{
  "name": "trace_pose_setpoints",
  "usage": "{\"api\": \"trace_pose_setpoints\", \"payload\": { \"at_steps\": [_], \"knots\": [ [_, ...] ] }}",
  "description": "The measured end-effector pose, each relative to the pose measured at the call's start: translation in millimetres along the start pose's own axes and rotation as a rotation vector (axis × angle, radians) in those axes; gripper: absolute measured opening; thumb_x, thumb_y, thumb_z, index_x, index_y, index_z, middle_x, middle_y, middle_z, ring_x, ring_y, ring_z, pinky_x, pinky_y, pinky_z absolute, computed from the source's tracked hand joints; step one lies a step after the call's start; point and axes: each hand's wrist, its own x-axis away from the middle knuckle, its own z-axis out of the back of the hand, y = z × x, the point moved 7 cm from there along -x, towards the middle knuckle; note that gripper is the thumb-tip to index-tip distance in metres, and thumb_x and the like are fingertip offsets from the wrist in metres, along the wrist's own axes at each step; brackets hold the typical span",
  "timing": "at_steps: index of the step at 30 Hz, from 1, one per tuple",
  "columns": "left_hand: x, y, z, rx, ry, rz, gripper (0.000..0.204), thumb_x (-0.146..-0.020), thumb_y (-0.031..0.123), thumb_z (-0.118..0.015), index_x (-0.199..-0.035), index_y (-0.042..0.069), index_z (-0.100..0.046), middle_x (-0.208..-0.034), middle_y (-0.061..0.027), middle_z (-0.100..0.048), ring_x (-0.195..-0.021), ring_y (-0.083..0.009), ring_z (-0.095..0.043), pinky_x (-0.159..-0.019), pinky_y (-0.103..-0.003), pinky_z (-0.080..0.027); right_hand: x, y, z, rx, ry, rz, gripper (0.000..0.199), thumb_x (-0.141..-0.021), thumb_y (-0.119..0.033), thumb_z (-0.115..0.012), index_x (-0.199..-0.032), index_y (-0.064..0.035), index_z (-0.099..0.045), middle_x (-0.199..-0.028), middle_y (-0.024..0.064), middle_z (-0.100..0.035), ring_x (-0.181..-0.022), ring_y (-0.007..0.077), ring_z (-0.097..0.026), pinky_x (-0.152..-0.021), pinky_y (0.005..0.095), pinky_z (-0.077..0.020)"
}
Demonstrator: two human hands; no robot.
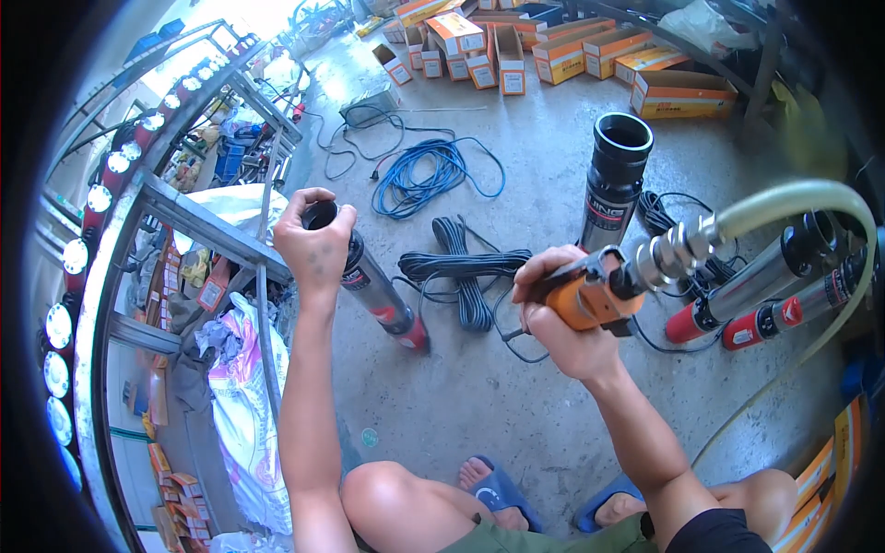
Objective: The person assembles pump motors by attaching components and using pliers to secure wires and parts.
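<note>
My left hand grips the black top end of a long steel submersible pump that stands tilted on the concrete floor, its red base down. My right hand is closed around an orange pneumatic tool, whose metal fitting joins a pale green air hose curving off to the right. The tool sits to the right of the pump, apart from it.
Another pump with a black open top stands upright behind the tool. Two more pumps lie at right. Black and blue cable coils lie on the floor. Orange-white cartons stack at the back. A metal rack stands left.
</note>
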Motion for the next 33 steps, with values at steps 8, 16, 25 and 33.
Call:
{"api": "trace_pose_setpoints", "payload": {
  "at_steps": [8,16,25,33],
  "knots": [
    [19,20,-12,0.092,0.113,0.163,0.026,-0.079,0.018,-0.081,-0.087,-0.005,-0.072,-0.079,-0.0083,-0.073,-0.071,-0.0136,-0.067,-0.069,-0.028,-0.054,5,53,-8,-0.120,0.133,-0.125,0.023,-0.078,0.005,-0.063,-0.100,0.0016,-0.064,-0.090,0.0078,-0.067,-0.082,0.0137,-0.067,-0.075,0.0275,-0.0556],
    [37,64,-25,-0.197,0.137,-0.181,0.023,-0.074,0.022,-0.079,-0.083,0.001,-0.074,-0.083,-0.0154,-0.074,-0.075,-0.0335,-0.072,-0.070,-0.039,-0.056,22,85,-18,0.001,-0.001,-0.099,0.028,-0.083,0.006,-0.055,-0.110,-0.0009,-0.055,-0.093,0.0105,-0.061,-0.074,0.0126,-0.059,-0.066,0.0275,-0.0515],
    [36,70,-42,-0.259,0.108,-0.177,0.027,-0.080,0.025,-0.081,-0.088,0.000,-0.075,-0.081,-0.0144,-0.076,-0.075,-0.0268,-0.075,-0.072,-0.034,-0.059,23,114,-26,-0.007,0.065,-0.187,0.024,-0.078,0.006,-0.063,-0.102,0.0020,-0.064,-0.091,0.0075,-0.068,-0.081,0.0133,-0.067,-0.073,0.0278,-0.0555],
    [34,67,-46,-0.291,0.130,-0.137,0.027,-0.079,0.026,-0.081,-0.086,0.001,-0.075,-0.080,-0.0146,-0.076,-0.075,-0.0287,-0.076,-0.071,-0.035,-0.059,7,115,-38,0.019,0.031,-0.148,0.012,-0.074,0.004,-0.063,-0.086,0.0026,-0.061,-0.082,0.0083,-0.068,-0.071,0.0145,-0.067,-0.066,0.0289,-0.0561]
  ]
}}
